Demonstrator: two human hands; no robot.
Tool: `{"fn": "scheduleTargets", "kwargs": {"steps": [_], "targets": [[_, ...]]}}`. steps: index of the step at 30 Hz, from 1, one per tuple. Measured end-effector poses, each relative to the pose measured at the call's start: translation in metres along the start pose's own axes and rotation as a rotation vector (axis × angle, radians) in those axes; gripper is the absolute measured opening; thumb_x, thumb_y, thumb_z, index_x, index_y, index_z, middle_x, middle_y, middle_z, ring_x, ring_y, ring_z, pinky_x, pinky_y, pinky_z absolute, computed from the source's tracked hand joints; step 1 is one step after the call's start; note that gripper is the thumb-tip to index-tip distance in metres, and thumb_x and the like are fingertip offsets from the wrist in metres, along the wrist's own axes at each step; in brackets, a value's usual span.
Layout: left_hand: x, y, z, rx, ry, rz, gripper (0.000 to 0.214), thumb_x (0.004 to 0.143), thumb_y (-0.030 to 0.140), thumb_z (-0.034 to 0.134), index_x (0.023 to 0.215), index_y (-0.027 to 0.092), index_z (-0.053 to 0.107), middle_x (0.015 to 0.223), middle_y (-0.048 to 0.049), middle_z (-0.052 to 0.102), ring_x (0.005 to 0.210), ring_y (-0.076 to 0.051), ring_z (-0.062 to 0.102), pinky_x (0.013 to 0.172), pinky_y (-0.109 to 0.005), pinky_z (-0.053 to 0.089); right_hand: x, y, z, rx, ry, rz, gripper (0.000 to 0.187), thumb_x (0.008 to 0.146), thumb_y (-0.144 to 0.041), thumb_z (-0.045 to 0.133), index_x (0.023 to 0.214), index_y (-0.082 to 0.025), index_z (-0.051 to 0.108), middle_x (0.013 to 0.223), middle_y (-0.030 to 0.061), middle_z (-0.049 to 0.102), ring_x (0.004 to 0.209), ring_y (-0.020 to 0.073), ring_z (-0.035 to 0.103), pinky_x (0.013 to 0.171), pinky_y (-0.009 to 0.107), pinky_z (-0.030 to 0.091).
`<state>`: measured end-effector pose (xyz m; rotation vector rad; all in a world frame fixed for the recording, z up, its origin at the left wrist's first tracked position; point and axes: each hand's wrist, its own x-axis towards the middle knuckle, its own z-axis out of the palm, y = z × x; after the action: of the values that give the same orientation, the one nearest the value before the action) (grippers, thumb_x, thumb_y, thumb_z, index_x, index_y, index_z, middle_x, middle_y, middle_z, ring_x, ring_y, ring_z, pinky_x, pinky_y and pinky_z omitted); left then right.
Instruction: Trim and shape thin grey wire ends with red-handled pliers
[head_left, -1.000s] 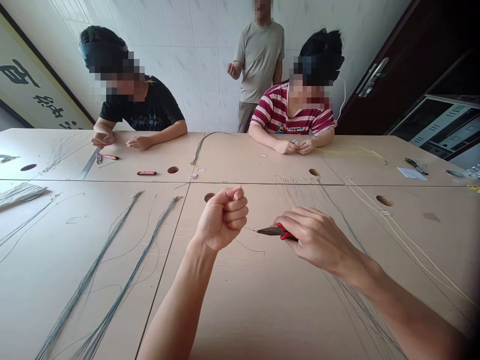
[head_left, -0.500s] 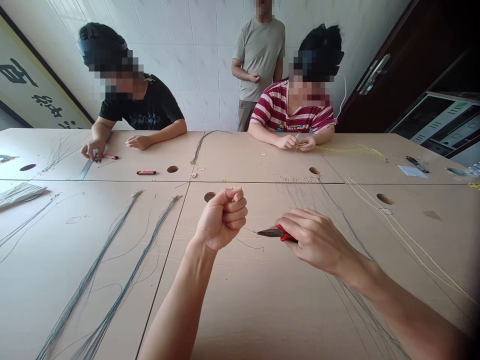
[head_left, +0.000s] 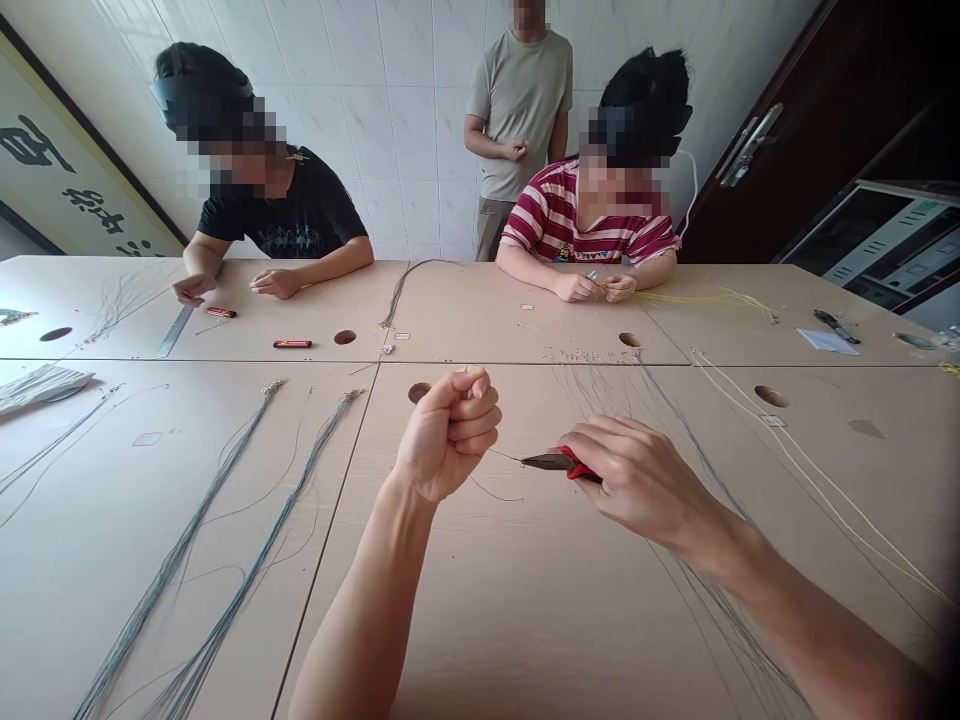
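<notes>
My left hand point(head_left: 452, 432) is closed in a fist around a thin wire point(head_left: 504, 455), which comes out beside the little finger. From the right, my right hand point(head_left: 637, 475) grips red-handled pliers point(head_left: 551, 461), their dark pointed jaws at the wire's end. Whether the jaws clamp the wire is too small to tell. A loose curved strand point(head_left: 495, 495) hangs below the fist. Long grey-green wires point(head_left: 705, 460) with small tips run under and past my right forearm. Two bundles of similar wires point(head_left: 247, 570) lie to the left of my left arm.
Across the joined tables point(head_left: 465, 620) sit two people; one handles yellow wires point(head_left: 690, 297). A third person stands behind. Red-and-black markers point(head_left: 292, 344), a ruler point(head_left: 175, 332), small labels and round cable holes point(head_left: 345, 338) dot the tabletop. Pale yellow wires point(head_left: 817, 465) lie at right.
Both my hands and the pliers have shifted slightly to the right, still holding the wire between them. The hand of the person at left has drawn back, and one marker beside it has shifted.
</notes>
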<state>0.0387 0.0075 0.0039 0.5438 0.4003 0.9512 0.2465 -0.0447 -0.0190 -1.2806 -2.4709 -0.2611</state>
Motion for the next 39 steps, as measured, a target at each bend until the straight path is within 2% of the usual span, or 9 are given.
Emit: {"fn": "scheduleTargets", "kwargs": {"steps": [5,7,10,13,18,23,28,34,39], "targets": [[-0.005,-0.003,0.002,0.133,-0.057,0.107,0.022,0.087,0.024,0.053,0.068,0.014,0.057,0.058,0.0043,0.039,0.047,-0.005,0.042,0.046,-0.015,0.041,0.000,0.000,-0.003,-0.055,0.041,0.006,0.019,0.079,-0.003,0.049,0.075,-0.018,0.061,0.073,0.0028,0.066,0.067,0.0172,0.055,0.061,0.029,0.033],[-0.008,-0.003,-0.001,0.244,-0.055,0.174,0.022,0.088,0.031,0.053,0.075,0.015,0.061,0.072,-0.0012,0.056,0.068,-0.011,0.059,0.067,-0.023,0.052,0.001,0.001,-0.005,-0.080,0.069,-0.003,0.020,0.079,-0.002,0.048,0.075,-0.018,0.060,0.072,0.0026,0.066,0.067,0.0172,0.055,0.062,0.029,0.032],[-0.013,-0.001,-0.006,0.480,0.009,0.237,0.021,0.090,0.034,0.055,0.085,0.016,0.065,0.096,-0.0063,0.064,0.097,-0.019,0.061,0.084,-0.029,0.049,0.001,0.002,-0.008,-0.142,0.118,-0.017,0.020,0.078,-0.002,0.048,0.071,-0.017,0.059,0.065,0.0013,0.061,0.062,0.0162,0.051,0.060,0.028,0.031],[-0.020,0.002,-0.008,0.730,0.079,0.163,0.025,0.090,0.040,0.057,0.093,0.017,0.066,0.102,-0.0059,0.064,0.083,-0.015,0.059,0.071,-0.025,0.046,0.002,0.004,-0.010,-0.205,0.144,-0.023,0.020,0.078,-0.002,0.049,0.068,-0.017,0.057,0.061,-0.0001,0.057,0.060,0.0156,0.048,0.059,0.028,0.030],[-0.027,0.003,-0.004,1.037,0.057,-0.011,0.036,0.087,0.049,0.059,0.075,0.016,0.065,0.065,0.0006,0.055,0.055,-0.008,0.039,0.054,-0.024,0.031,0.005,0.004,-0.013,-0.250,0.158,-0.013,0.019,0.082,-0.006,0.050,0.069,-0.018,0.057,0.062,-0.0004,0.057,0.061,0.0159,0.048,0.060,0.029,0.030],[-0.030,0.001,-0.002,1.056,0.042,-0.066,0.039,0.085,0.054,0.059,0.078,0.016,0.065,0.062,0.0023,0.049,0.052,-0.008,0.029,0.051,-0.026,0.022,0.007,0.003,-0.016,-0.259,0.174,-0.002,0.020,0.081,-0.005,0.049,0.068,-0.018,0.056,0.062,-0.0005,0.058,0.062,0.0165,0.049,0.060,0.029,0.030],[-0.031,-0.001,-0.003,1.041,0.054,-0.024,0.050,0.089,0.060,0.047,0.077,0.016,0.067,0.054,0.0060,0.024,0.054,-0.009,0.020,0.052,-0.027,0.018,0.007,0.002,-0.014,-0.274,0.173,0.022,0.018,0.080,-0.005,0.050,0.069,-0.019,0.056,0.063,-0.0006,0.059,0.063,0.0165,0.050,0.061,0.029,0.029],[-0.030,-0.007,0.003,1.051,0.086,-0.094,0.037,0.081,0.052,0.064,0.073,0.015,0.063,0.058,0.0054,0.031,0.054,-0.008,0.023,0.049,-0.025,0.015,0.009,0.000,-0.013,-0.268,0.177,0.027,0.019,0.083,-0.006,0.050,0.070,-0.018,0.056,0.062,-0.0004,0.058,0.062,0.0164,0.050,0.061,0.029,0.028],[-0.030,-0.008,0.005,1.040,0.108,-0.047,0.023,0.086,0.036,0.058,0.078,0.016,0.065,0.055,0.0060,0.036,0.050,-0.007,0.021,0.047,-0.025,0.014,0.008,0.001,-0.011,-0.246,0.163,0.028,0.018,0.082,-0.007,0.051,0.071,-0.018,0.057,0.063,0.0003,0.059,0.063,0.0172,0.050,0.060,0.030,0.028]]}}
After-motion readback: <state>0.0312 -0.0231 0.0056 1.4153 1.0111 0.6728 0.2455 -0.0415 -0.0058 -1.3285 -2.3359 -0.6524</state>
